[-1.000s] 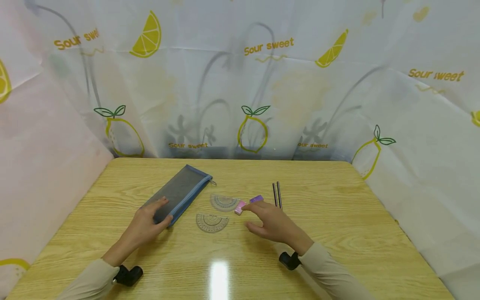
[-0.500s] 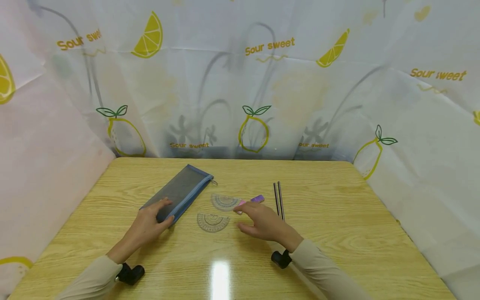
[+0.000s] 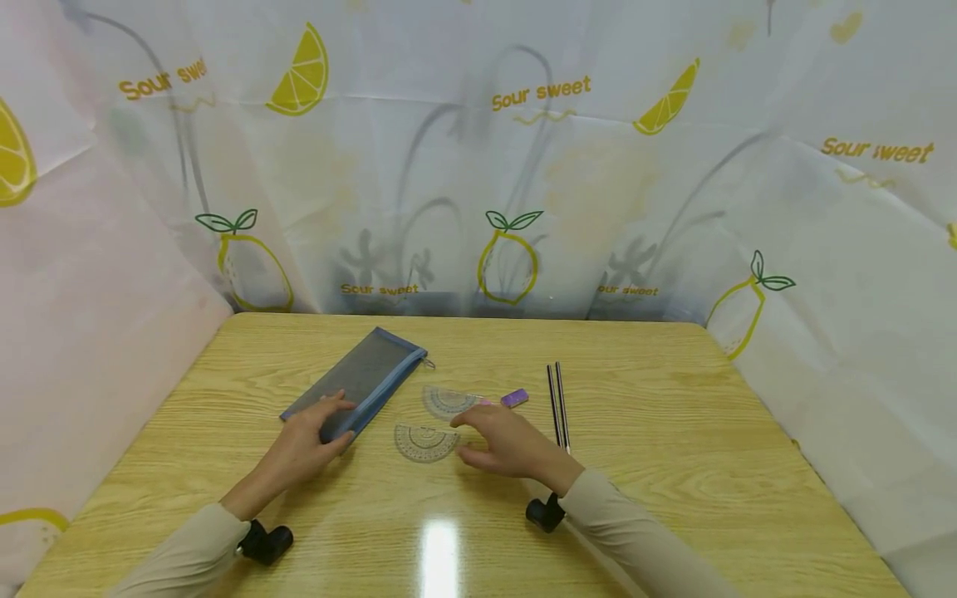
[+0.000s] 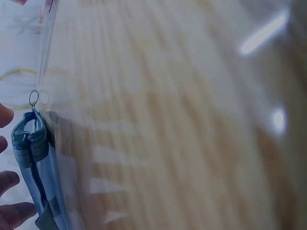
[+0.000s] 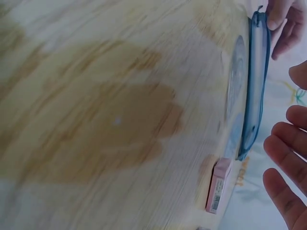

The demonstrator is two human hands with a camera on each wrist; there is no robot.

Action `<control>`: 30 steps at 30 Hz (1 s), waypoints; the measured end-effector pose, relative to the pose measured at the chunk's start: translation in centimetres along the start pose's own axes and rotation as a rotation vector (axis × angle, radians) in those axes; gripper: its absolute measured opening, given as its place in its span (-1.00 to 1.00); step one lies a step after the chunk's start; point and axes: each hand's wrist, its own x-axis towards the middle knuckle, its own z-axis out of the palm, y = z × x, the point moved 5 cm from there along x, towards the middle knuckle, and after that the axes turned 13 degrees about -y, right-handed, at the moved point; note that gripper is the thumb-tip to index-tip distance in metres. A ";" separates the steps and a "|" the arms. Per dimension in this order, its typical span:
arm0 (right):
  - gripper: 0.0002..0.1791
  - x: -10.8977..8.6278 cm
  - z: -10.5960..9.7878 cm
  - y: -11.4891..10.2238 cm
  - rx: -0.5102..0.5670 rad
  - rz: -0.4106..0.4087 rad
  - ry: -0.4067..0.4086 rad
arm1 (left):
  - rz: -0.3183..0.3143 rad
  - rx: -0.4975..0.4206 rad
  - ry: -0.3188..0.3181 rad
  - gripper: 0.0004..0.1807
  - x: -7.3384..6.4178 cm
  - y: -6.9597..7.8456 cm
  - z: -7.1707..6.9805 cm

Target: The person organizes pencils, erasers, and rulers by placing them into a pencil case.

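Note:
A blue-grey mesh zip pouch (image 3: 374, 365) lies on the table at the left, its zip facing the middle. At its near end is my left hand (image 3: 301, 442), fingers relaxed over the mesh and thumb by the zipped edge. My right hand (image 3: 508, 440) hovers open with loosely bent fingers, its fingertips by the nearer clear protractor (image 3: 417, 448). Just beyond lies a second clear protractor (image 3: 443, 403). The pink eraser (image 5: 218, 187) is mostly hidden behind the right hand in the head view. A purple eraser (image 3: 514, 398) lies past the knuckles.
Two thin dark pencils (image 3: 555, 399) lie side by side to the right of the purple eraser. The wooden table (image 3: 673, 448) has a printed white curtain (image 3: 419, 166) along its back and sides. A metal ring (image 4: 33, 98) hangs at the pouch's zip.
My right hand has moved left, from over the erasers to beside the nearer protractor, uncovering the purple eraser and more of the pencils. My left hand stays at the pouch.

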 end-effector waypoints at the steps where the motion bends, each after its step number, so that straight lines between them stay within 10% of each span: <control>1: -0.61 0.1 0.0 0.0 0.006 0.000 -0.005 | -0.001 -0.002 -0.008 -0.58 0.0 0.0 0.0; 30: -0.63 2.2 0.9 -0.3 -0.021 0.035 -0.062 | -0.019 0.092 -0.156 -0.61 0.5 1.1 0.8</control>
